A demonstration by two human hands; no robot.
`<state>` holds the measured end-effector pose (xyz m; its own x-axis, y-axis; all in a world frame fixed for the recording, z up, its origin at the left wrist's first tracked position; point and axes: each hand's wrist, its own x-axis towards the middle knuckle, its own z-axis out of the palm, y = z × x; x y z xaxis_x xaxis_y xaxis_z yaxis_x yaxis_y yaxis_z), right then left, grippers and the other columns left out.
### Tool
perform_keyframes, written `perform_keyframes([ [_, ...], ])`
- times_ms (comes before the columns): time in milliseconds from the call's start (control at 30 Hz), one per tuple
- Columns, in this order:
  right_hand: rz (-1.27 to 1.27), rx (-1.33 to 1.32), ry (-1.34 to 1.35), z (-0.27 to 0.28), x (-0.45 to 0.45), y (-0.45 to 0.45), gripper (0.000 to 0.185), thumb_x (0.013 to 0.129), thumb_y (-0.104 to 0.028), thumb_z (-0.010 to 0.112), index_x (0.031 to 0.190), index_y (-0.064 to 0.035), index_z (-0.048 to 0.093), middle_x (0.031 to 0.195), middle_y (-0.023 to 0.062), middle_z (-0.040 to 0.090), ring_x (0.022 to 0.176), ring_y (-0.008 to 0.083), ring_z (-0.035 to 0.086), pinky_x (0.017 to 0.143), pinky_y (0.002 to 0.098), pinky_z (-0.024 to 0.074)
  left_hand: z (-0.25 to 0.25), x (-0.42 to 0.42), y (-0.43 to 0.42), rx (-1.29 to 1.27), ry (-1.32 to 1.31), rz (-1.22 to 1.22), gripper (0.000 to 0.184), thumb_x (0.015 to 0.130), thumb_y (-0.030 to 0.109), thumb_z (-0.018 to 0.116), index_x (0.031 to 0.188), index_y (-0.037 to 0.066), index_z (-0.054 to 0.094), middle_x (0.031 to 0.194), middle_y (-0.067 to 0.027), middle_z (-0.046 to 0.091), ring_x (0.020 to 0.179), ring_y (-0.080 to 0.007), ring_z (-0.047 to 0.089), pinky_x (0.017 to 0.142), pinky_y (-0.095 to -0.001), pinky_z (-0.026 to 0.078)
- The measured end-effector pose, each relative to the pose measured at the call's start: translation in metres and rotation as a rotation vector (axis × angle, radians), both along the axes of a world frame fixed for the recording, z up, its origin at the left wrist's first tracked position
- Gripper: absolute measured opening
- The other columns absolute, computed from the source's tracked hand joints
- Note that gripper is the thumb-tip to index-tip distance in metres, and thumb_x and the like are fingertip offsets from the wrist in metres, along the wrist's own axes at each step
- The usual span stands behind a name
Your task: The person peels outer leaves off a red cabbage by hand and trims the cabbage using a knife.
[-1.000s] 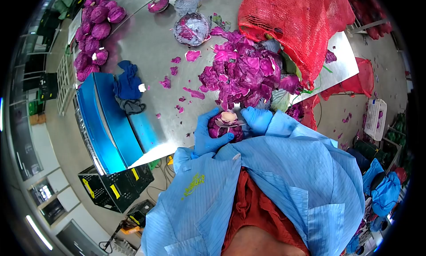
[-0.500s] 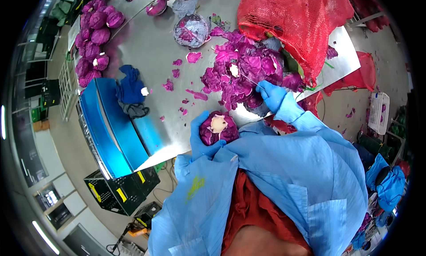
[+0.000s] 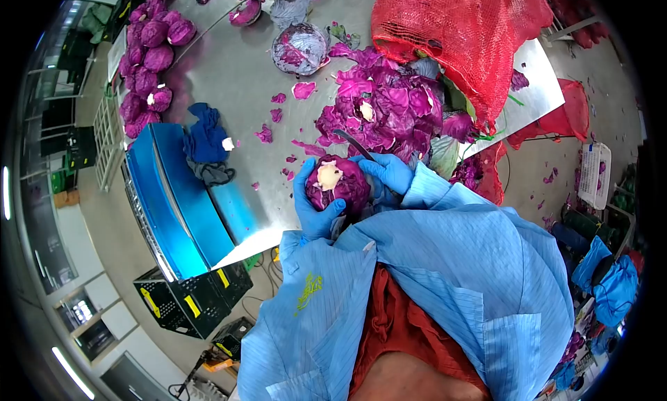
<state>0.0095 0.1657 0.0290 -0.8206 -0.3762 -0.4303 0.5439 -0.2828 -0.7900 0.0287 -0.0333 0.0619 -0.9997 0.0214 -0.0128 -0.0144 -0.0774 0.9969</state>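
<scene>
My left hand [image 3: 314, 208], in a blue glove, is wrapped round a red cabbage head [image 3: 345, 186] with its pale cut stem end facing up. Just to the right, my right hand [image 3: 389, 172], also gloved, grips a knife [image 3: 353, 143] whose dark blade points up and left above the cabbage. Beyond both hands lies a heap of loose purple leaves [image 3: 382, 106], with a pale cut piece [image 3: 366, 110] on it. Small leaf scraps are scattered left of the heap.
A red mesh bag [image 3: 458, 40] lies behind the heap. An untrimmed cabbage [image 3: 299, 48] sits on the metal table [image 3: 240, 81]. Peeled cabbages [image 3: 158, 57] are piled at the far left, near a blue box [image 3: 177, 206] and dark blue cloth [image 3: 206, 134].
The knife first cut at the stem end, then moved to the leaf heap, where a pale piece now lies. My right hand has since come back beside the cabbage, which my left hand has raised slightly.
</scene>
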Motion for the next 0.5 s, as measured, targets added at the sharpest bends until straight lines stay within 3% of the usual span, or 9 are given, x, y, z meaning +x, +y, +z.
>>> perform_keyframes([
  [100,0.033,-0.016,-0.243,0.049,-0.013,0.003,0.040,0.098,-0.026,0.055,0.128,0.0000,0.055,0.117,0.0114,0.065,0.101,0.0194,0.063,0.089,0.0338,0.0511,-0.001,0.000,0.006,0.065,-0.008,0.017,0.098,0.059,0.036,0.089,0.137,0.002,0.040,0.136,-0.0117,0.046,0.125,-0.0262,0.046,0.108,-0.0392,0.036],
  [200,-0.022,-0.149,-0.236,0.025,-0.012,0.000,0.038,0.101,-0.027,0.048,0.130,-0.0033,0.055,0.112,0.0094,0.067,0.093,0.0165,0.066,0.079,0.0271,0.0545,-0.002,-0.002,0.011,0.069,0.001,0.015,0.098,0.058,0.031,0.091,0.137,0.003,0.040,0.136,-0.0111,0.045,0.125,-0.0259,0.046,0.108,-0.0385,0.036],
  [500,-0.079,-0.332,-0.252,0.015,-0.009,0.004,0.038,0.101,-0.024,0.043,0.128,-0.0007,0.055,0.114,0.0132,0.066,0.097,0.0203,0.067,0.084,0.0329,0.0557,0.013,-0.008,0.019,-0.009,-0.095,-0.048,0.094,0.059,0.022,0.089,0.138,0.006,0.040,0.134,-0.0099,0.047,0.124,-0.0251,0.045,0.107,-0.0386,0.036],
])
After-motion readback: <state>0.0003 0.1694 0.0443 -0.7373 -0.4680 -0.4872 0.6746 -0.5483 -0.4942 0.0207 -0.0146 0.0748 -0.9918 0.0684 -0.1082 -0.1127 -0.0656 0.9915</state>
